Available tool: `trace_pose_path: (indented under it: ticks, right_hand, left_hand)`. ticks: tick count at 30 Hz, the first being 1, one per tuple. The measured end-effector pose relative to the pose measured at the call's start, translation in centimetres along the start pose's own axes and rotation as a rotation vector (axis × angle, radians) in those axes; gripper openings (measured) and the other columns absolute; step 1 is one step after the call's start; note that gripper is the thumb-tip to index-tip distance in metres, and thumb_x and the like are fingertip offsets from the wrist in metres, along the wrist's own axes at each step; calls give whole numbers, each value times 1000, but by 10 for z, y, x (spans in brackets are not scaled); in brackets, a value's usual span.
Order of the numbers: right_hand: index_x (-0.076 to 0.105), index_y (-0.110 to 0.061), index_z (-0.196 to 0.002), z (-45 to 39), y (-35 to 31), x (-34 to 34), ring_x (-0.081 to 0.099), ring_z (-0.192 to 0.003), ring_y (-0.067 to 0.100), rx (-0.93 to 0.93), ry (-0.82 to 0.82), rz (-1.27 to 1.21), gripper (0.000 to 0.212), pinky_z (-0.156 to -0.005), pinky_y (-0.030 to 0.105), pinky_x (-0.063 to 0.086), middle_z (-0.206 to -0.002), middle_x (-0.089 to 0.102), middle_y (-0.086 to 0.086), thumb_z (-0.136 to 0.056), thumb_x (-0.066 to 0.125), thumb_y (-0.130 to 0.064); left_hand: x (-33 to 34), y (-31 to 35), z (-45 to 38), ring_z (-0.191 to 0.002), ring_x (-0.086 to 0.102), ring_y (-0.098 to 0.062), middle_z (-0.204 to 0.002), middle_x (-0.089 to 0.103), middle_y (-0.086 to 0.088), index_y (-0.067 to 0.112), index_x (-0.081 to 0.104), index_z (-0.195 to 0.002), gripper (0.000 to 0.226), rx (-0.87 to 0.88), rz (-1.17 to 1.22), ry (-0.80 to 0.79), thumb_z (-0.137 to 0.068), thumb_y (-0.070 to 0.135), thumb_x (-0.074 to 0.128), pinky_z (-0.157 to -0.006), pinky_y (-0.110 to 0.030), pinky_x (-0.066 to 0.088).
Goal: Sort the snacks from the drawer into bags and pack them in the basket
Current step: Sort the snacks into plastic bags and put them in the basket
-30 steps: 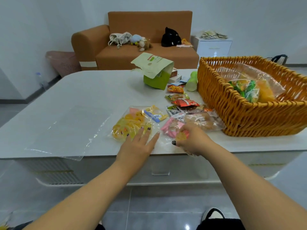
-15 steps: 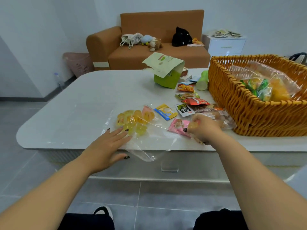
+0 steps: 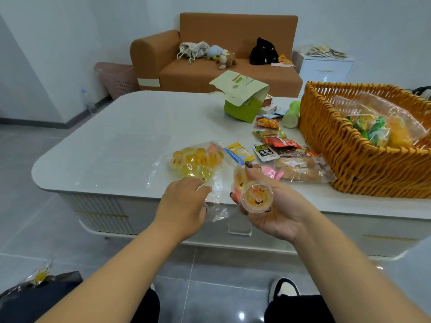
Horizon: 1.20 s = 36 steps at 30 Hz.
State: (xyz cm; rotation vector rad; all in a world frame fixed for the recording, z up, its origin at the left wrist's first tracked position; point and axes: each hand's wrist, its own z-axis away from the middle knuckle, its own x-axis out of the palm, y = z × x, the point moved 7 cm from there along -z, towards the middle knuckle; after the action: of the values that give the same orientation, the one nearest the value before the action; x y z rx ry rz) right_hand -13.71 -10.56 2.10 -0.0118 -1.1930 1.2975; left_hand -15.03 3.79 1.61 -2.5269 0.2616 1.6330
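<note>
A clear plastic bag (image 3: 193, 164) with several yellow jelly cups lies near the table's front edge. My left hand (image 3: 184, 203) pinches the bag's open end at the edge. My right hand (image 3: 268, 206), palm up in front of the table, grips jelly cups (image 3: 256, 197), one round lid facing me. Loose snack packets (image 3: 272, 145) and a bag of bread rolls (image 3: 300, 169) lie between the jelly bag and the wicker basket (image 3: 349, 159). The basket at the right holds filled clear bags of snacks (image 3: 373, 129).
A green paper bag (image 3: 242, 101) with an open flap stands at mid-table, a green cup (image 3: 291, 115) beside the basket. Another empty clear bag (image 3: 130, 155) lies flat at the left. A brown sofa, a pink bin and a white cabinet stand behind the table (image 3: 93, 164).
My right hand lifted jelly cups off the table and turned palm up. My left hand moved from flat on the table to pinching the jelly bag's open end.
</note>
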Motion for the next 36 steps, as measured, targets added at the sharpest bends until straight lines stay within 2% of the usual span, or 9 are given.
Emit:
trace_pose_path:
  ticks: [2, 5, 9, 19, 22, 24, 28, 32, 36]
  right_hand:
    - [70, -17, -84, -8, 14, 1, 47, -59, 12, 49, 0, 126, 15, -37, 16, 40, -78, 51, 4, -71, 73, -25]
    - [62, -20, -98, -24, 27, -2, 46, -59, 11, 60, 24, 315, 37, -46, 19, 33, -73, 52, 1, -65, 77, -28]
    - [58, -18, -94, -39, 30, -5, 49, -50, 10, 35, 158, 445, 22, -43, 19, 33, -65, 53, -1, -81, 74, -28]
    - [52, -13, -113, -67, 17, 4, 52, -53, 13, -172, 408, 258, 28, -38, 19, 39, -83, 56, 4, -91, 65, -24]
    - [59, -15, -94, -74, 24, 22, 50, -41, 9, -185, 337, 8, 3, -38, 16, 38, -61, 57, 1, -94, 59, -18]
    - [59, -15, -106, -82, 25, 27, 51, -45, 11, -236, 354, -16, 13, -40, 17, 39, -69, 59, 2, -94, 60, -20]
    - [38, -26, -133, -93, 0, 12, 64, -89, 22, -422, 589, 350, 58, -57, 28, 47, -122, 50, 1, -85, 70, -25]
    - [46, -24, -118, -97, -4, 21, 61, -97, 21, -443, 551, 832, 52, -83, 35, 51, -115, 58, 3, -75, 75, -21]
    - [47, -23, -114, -99, 13, 32, 54, -85, 8, -475, 436, 1016, 45, -61, 15, 41, -116, 54, 1, -77, 72, -18]
  left_hand:
    - [-3, -3, -2, -73, 68, -30, -86, 71, -4, 12, 73, -82, 41, -31, -17, 40, -44, 5, 87, -54, -35, 52]
    - [-9, -17, 0, -61, 65, -25, -71, 68, 2, 16, 72, -74, 23, -166, 3, 56, -57, 9, 85, -45, -31, 45]
    - [-16, -36, 4, -75, 66, -22, -80, 70, 7, 24, 71, -82, 12, -392, 110, 33, -88, 29, 63, -58, -28, 45]
    - [-35, -38, 7, -51, 61, -17, -61, 64, 9, 24, 67, -67, 14, -318, 173, 246, -81, 26, 65, -43, -24, 44]
    - [-37, -37, 7, -50, 61, -16, -61, 64, 9, 24, 67, -67, 17, -309, 182, 257, -80, 28, 58, -42, -24, 44]
    - [-39, -38, 7, -49, 61, -15, -61, 63, 9, 24, 66, -66, 17, -302, 187, 272, -81, 28, 58, -41, -23, 43]
    - [-41, -39, 5, -49, 60, -13, -62, 63, 10, 24, 65, -67, 18, -292, 193, 291, -82, 28, 57, -41, -21, 39]
    - [-41, -38, 4, -48, 60, -13, -61, 63, 10, 24, 65, -66, 16, -289, 196, 302, -81, 27, 59, -41, -22, 39]
    - [-40, -44, 6, -49, 61, -13, -62, 64, 10, 25, 65, -66, 14, -305, 221, 295, -78, 27, 61, -41, -26, 44]
